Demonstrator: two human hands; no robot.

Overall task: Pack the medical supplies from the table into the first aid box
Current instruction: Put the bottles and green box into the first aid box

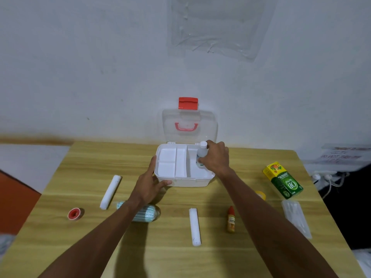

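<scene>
**Bottle going into box, left hand steadying**

Far left on the table [60, 247] we see a red tape roll [74, 213], then a white foam stick [110, 192]. A striped mask pack [145, 213] lies partly under the left forearm. The left hand [149, 186] has its fingers straight and together against the front-left corner of the first aid box [188, 182], with the thumb up along its left wall. The box's clear lid [189, 127] stands open against the wall. The right hand [215, 157] has its fingers curled round a white bottle [201, 152]. The bottle is near upright, with its lower end in the box's right compartment; we cannot tell if it touches bottom. Nearer us lie a second foam stick [195, 226] and a small orange bottle [231, 219]. Further right are a yellow roll [261, 194] half hidden by the right forearm, a green carton [283, 180] and a clear packet [296, 217].
</scene>
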